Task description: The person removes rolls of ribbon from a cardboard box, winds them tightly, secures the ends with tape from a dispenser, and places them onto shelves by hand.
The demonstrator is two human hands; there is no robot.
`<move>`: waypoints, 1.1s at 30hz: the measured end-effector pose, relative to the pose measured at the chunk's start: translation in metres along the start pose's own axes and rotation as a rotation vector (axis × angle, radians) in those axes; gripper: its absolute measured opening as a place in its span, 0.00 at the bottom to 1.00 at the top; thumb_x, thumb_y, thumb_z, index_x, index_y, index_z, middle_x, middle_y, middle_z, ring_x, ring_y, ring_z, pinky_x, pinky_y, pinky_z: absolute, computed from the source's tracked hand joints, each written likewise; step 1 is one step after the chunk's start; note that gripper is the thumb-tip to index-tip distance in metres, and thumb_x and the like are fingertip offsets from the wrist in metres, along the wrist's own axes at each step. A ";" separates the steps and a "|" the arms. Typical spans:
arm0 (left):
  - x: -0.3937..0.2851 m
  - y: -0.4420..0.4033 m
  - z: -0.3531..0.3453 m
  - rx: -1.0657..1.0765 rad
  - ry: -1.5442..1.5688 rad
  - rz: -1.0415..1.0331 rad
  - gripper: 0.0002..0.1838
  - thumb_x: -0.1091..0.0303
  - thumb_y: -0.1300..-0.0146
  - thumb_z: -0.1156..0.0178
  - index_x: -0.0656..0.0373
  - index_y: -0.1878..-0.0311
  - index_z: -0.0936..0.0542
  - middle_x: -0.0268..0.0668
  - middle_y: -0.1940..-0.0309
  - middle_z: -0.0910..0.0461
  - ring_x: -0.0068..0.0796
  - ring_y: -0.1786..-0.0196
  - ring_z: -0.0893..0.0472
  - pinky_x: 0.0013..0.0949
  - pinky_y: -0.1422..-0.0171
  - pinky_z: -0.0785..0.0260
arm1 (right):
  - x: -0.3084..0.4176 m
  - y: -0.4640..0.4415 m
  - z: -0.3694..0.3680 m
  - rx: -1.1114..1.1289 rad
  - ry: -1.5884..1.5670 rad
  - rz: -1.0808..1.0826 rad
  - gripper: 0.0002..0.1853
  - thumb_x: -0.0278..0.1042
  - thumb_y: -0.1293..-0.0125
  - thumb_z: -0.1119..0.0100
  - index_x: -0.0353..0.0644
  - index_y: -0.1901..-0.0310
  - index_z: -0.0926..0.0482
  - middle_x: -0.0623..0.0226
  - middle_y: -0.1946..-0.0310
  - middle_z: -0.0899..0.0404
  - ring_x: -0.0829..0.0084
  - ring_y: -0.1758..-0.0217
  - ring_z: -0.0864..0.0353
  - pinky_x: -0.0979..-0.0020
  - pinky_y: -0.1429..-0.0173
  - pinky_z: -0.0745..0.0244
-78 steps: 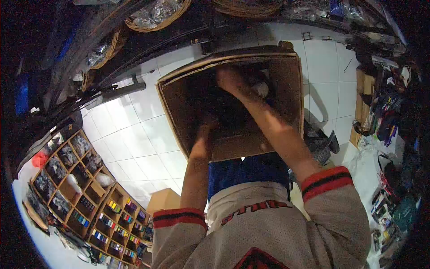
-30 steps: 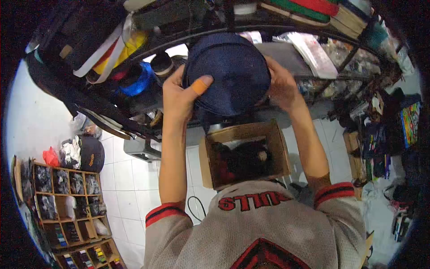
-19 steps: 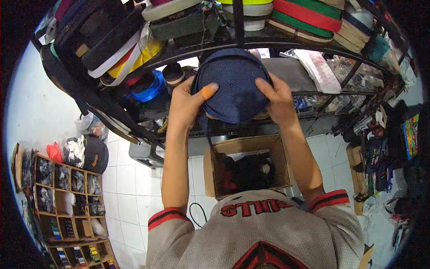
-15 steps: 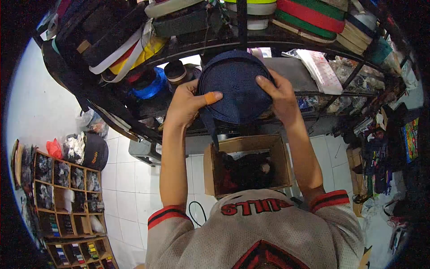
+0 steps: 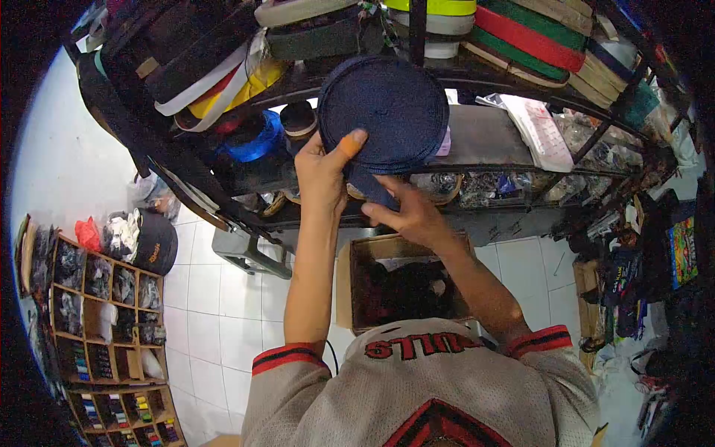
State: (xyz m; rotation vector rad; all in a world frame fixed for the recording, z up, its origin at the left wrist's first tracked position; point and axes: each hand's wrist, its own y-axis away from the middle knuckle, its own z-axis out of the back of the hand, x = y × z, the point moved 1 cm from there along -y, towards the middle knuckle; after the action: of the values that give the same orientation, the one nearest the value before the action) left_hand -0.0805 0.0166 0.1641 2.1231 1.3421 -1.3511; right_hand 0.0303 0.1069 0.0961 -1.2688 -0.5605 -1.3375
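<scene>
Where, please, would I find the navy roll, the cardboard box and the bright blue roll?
Navy roll (image 5: 385, 112), head view: middle of its flat face.
Cardboard box (image 5: 344, 287), head view: its left-hand wall.
Bright blue roll (image 5: 259, 147), head view: its outer band.

This looks like a small workshop or stockroom for sewing. A black rack (image 5: 418, 37) is full of rolls of strap (image 5: 529, 39) in red, green, white and bright yellow. Clear plastic bags (image 5: 596, 145) are stuffed on the shelf below. A wooden cubby shelf (image 5: 135, 365) holds little coloured things like thread spools (image 5: 143, 406). The floor (image 5: 201, 298) has white tiles.
</scene>
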 end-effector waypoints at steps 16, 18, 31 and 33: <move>-0.004 -0.006 0.006 0.002 0.113 -0.031 0.18 0.79 0.49 0.34 0.71 0.54 0.24 0.44 0.58 0.20 0.29 0.59 0.19 0.32 0.49 0.28 | 0.003 0.047 0.019 0.090 0.436 -0.127 0.17 0.39 0.32 0.53 0.43 0.45 0.30 0.49 0.68 0.21 0.46 0.69 0.22 0.51 0.64 0.26; -0.004 -0.007 0.006 -0.013 0.118 -0.014 0.18 0.80 0.49 0.34 0.72 0.54 0.24 0.44 0.58 0.20 0.29 0.59 0.20 0.32 0.49 0.27 | -0.002 0.058 0.020 0.106 0.560 -0.173 0.17 0.39 0.32 0.53 0.44 0.45 0.29 0.50 0.67 0.21 0.47 0.68 0.21 0.52 0.64 0.26; -0.012 0.018 0.003 0.027 -0.038 -0.004 0.19 0.80 0.55 0.31 0.73 0.58 0.22 0.45 0.62 0.18 0.28 0.64 0.19 0.30 0.55 0.25 | 0.025 0.065 0.073 0.083 0.559 0.027 0.28 0.47 0.34 0.49 0.42 0.36 0.37 0.47 0.44 0.29 0.57 0.45 0.24 0.57 0.42 0.30; -0.012 0.025 0.001 0.087 -0.075 0.017 0.18 0.79 0.56 0.30 0.72 0.59 0.22 0.45 0.64 0.18 0.27 0.65 0.19 0.29 0.56 0.25 | 0.028 0.050 0.081 -0.091 0.144 0.019 0.32 0.48 0.36 0.47 0.39 0.35 0.39 0.51 0.42 0.31 0.61 0.41 0.28 0.61 0.38 0.34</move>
State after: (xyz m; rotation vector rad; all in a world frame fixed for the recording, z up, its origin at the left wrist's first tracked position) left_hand -0.0617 -0.0041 0.1681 2.1109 1.2553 -1.4921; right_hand 0.1103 0.1564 0.1283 -1.2368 -0.3898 -1.4387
